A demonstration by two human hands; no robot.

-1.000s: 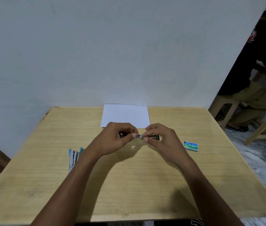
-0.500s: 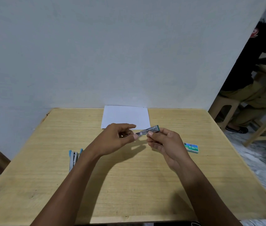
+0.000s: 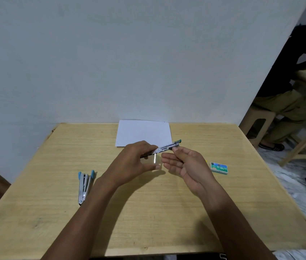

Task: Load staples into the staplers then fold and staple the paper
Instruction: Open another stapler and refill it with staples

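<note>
Fingers [image 3: 149, 150] of the left hand [image 3: 132, 164] are curling around the near end of a small stapler [image 3: 164, 148], clamping it and hiding its dark back half, so how far that part is opened cannot be made out. A thin bright strip [image 3: 154, 158], apparently staples, is hanging or dropping just below the stapler between the two hands; motion blur is making it hard to tell whether anything is touching it. The right hand [image 3: 188, 164] is lying palm up with its fingers spread loosely, only a fingertip touching the metal arm near the teal tip, gripping nothing.

That stapler is being held above the wooden table [image 3: 167, 212], in front of the white paper [image 3: 144, 133] lying flat at the far edge. Its silver magazine is pointing up to the right, ending in a teal cap. A second stapler [image 3: 84, 185] with blue ends is lying open to the left, well apart, and the green staple box [image 3: 219, 168] is sitting to the right.

Compared with half a second ago, the right hand is no longer pinching the stapler's far end but is opening out beneath it, and the strip is now showing.
</note>
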